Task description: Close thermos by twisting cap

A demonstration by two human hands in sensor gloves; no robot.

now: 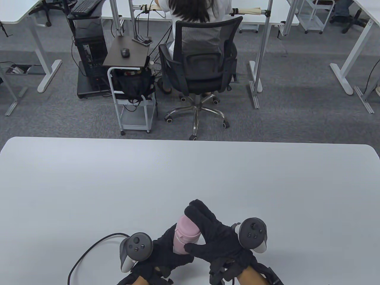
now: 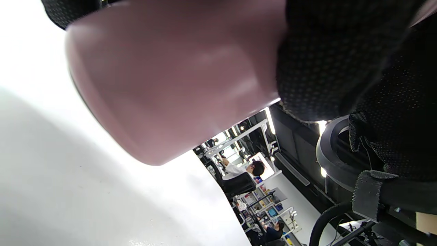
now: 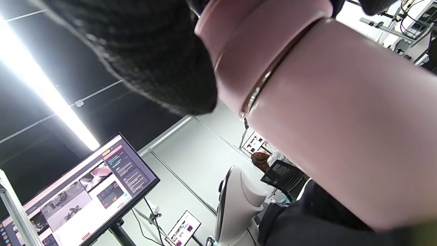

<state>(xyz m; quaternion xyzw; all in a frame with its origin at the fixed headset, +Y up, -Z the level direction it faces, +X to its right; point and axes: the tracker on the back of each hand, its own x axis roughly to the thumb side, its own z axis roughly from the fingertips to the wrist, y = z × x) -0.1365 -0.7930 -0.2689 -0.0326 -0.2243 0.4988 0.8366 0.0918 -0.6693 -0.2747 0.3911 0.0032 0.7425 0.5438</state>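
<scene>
A pink thermos is held just above the white table near its front edge, between both gloved hands. My left hand grips its lower body from the left; in the left wrist view the thermos base fills the frame beside my gloved fingers. My right hand wraps over the top end, fingers curled round the cap and thumb across the front. The right wrist view shows the cap seated on the body at a thin metal ring, with my fingers next to it.
A black cable loops on the table from the left tracker. Beyond the table's far edge a person sits on a black office chair, next to a small white cart.
</scene>
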